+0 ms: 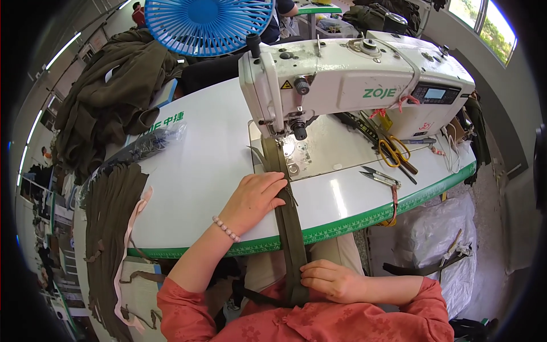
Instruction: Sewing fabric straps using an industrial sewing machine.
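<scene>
A long, dark olive fabric strip [292,228] runs from under the presser foot of a white sewing machine [336,85], over the table's front edge and down to my lap. My left hand [256,198] lies on the strip just in front of the needle area, fingers stretched over it and thumb apart. A beaded bracelet [227,229] circles that wrist. Lower down, near my lap, my right hand [333,280] pinches the strip's right edge between thumb and curled fingers. A narrow loose end [256,153] sticks out left of the presser foot. The needle tip is hard to make out.
Yellow-handled scissors [393,151] and thread snips [380,176] lie right of the needle plate. A bundle of olive strips [111,228] hangs over the table's left side, below heaped olive cloth [108,97]. A blue fan [208,23] stands behind. A plastic-wrapped bundle [436,245] sits right.
</scene>
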A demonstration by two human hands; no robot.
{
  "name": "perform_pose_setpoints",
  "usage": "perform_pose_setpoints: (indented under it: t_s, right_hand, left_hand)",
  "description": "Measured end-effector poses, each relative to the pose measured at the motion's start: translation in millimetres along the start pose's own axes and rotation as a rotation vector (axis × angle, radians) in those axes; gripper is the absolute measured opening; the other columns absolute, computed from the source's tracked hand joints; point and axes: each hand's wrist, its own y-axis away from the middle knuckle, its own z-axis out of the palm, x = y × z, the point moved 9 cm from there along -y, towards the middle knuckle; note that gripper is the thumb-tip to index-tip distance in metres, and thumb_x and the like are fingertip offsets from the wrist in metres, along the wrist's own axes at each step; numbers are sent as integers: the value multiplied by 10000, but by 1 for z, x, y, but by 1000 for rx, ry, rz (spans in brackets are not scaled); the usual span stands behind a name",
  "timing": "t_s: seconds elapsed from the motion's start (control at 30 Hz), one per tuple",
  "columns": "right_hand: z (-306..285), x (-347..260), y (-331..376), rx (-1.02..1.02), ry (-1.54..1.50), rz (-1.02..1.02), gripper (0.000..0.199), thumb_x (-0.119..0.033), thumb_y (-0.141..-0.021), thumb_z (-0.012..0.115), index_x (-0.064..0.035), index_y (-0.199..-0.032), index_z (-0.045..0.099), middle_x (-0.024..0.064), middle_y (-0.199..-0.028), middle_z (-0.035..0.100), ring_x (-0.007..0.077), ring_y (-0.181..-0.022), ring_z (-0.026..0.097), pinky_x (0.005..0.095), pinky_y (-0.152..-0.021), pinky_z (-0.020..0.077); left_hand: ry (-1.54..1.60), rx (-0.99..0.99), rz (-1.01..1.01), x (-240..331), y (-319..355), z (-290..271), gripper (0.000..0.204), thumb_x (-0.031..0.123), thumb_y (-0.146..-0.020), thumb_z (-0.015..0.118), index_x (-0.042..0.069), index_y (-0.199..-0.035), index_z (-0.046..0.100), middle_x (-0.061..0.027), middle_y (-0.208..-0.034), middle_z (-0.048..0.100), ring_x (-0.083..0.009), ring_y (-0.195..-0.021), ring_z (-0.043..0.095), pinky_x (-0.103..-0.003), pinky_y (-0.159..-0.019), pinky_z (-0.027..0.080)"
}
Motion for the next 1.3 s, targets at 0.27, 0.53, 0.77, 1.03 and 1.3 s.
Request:
perform_pose_setpoints:
  t_s: [0.27, 0.53, 0.77, 1.03, 1.3]
  right_hand:
    - [15, 10, -10, 25, -50, 79, 340, 27, -633, 629, 41, -973, 630, 136, -1020, 612, 303, -1058, 593, 354, -874, 509]
    - [25, 22, -16, -19, -76, 95, 340, 6, -672, 607, 58, -1008, 603, 150, -1030, 591, 302, -1071, 573, 352, -891, 493]
    - [26, 36, -19, -19, -22, 109, 399, 19, -645, 607, 56, -1043, 600, 158, -1059, 581, 310, -1089, 563, 355, -914, 482]
    - [14, 46, -36, 26, 42, 123, 386, 28, -603, 622, 43, -988, 634, 144, -1025, 610, 309, -1045, 600, 364, -867, 514]
    - [12, 44, -36, 50, 45, 125, 387, 28, -608, 621, 50, -995, 633, 148, -1027, 610, 315, -1053, 595, 367, -877, 510]
  left_hand:
    - [8, -10, -17, -12, 8, 5, 424, 254, -804, 700, 75, -1168, 576, -55, -1281, 554, -221, -1218, 509, -376, -988, 401]
    - [27, -5, -36, -25, 9, 8, 420, 254, -811, 701, 70, -1166, 574, -53, -1297, 541, -222, -1239, 500, -377, -993, 398]
    - [18, 3, -38, -38, 2, 13, 420, 250, -816, 696, 74, -1175, 567, -51, -1294, 539, -215, -1241, 500, -372, -987, 401]
    - [-48, 87, -10, -52, -14, 3, 339, 248, -835, 675, 78, -1118, 597, -55, -1190, 570, -206, -1150, 543, -367, -957, 398]
    - [-48, 96, 70, -42, -27, -2, 206, 161, -769, 719, 109, -958, 656, -30, -940, 602, -208, -959, 593, -357, -838, 413]
